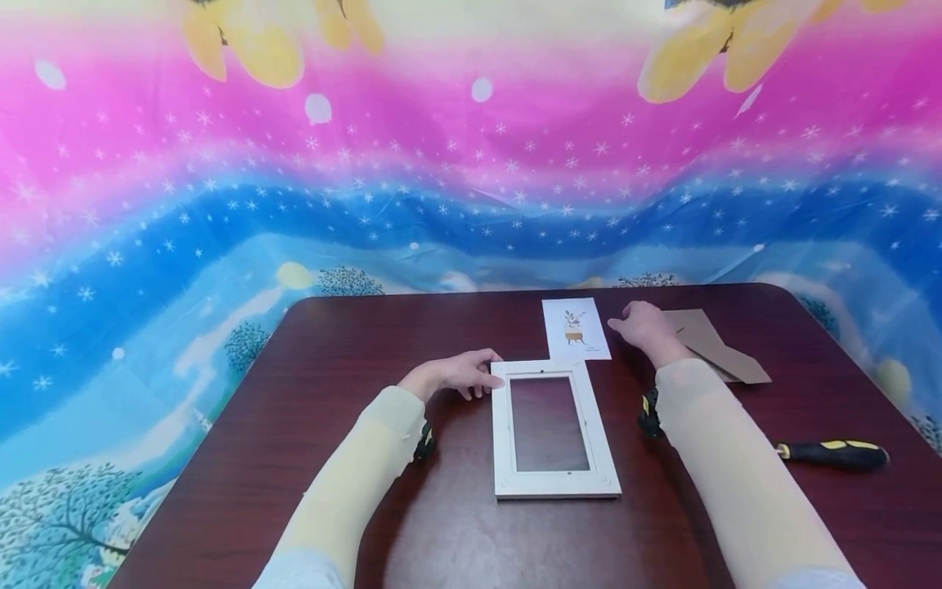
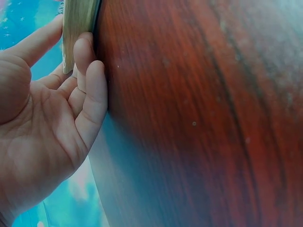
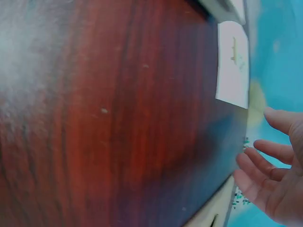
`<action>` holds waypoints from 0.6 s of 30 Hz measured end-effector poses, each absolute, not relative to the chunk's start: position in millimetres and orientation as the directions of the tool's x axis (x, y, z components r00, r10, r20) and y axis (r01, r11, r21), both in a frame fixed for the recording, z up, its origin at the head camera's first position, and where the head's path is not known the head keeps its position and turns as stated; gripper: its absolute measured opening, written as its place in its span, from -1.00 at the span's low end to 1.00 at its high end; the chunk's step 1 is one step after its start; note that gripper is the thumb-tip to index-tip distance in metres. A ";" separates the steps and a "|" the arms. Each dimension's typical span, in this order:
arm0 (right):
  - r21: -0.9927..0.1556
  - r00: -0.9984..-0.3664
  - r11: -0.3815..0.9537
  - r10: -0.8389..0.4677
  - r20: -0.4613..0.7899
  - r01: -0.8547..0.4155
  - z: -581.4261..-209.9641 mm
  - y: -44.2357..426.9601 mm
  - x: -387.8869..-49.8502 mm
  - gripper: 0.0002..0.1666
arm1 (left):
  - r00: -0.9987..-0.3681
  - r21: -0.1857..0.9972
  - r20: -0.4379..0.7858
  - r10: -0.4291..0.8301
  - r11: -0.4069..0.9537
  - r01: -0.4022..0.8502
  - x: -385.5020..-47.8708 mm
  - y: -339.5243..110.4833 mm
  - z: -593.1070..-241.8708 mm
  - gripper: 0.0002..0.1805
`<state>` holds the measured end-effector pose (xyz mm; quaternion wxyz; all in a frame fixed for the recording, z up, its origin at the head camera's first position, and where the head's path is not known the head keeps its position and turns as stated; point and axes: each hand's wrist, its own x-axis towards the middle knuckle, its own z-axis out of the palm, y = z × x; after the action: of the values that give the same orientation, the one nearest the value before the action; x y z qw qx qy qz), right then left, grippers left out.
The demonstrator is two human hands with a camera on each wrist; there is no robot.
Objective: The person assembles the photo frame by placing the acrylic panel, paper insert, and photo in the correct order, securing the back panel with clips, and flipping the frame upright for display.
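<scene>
- Evidently, the white frame (image 1: 503, 433) rests on the worktop (image 1: 353, 352), its far-left corner pinched by the left hand (image 1: 464, 374).
- Handling, as judged: light, stiff, smooth; best held by opposite side rails, clear of the opening, where any glazing would be fragile.
- The right hand (image 1: 643, 329) is empty, fingers loosely extended, between the printed card (image 1: 576, 329) and brown board (image 1: 732, 361).
- Card bears small lettering, illegible; no brand readable on the black-and-yellow tool handle (image 1: 835, 455).
</scene>
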<state>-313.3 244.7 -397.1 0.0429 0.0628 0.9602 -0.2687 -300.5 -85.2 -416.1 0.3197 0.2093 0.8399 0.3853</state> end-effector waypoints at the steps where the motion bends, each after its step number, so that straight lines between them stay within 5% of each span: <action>1: -0.502 -0.988 0.853 0.103 -0.112 0.146 -398.8 243.7 -313.3 -0.36 | -0.708 0.779 -0.376 0.598 0.617 0.108 -300.6 -85.1 -416.3 -0.60; 18: -0.395 -0.971 0.904 0.077 -0.226 0.164 -402.3 228.9 -313.1 -0.13 | -0.711 0.771 -0.395 0.581 0.631 0.087 -302.3 -84.9 -417.3 -0.59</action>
<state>-313.1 228.9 -402.3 0.1032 0.0623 0.9701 -0.2104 -302.3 -84.9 -417.3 0.3242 0.1983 0.8427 0.3813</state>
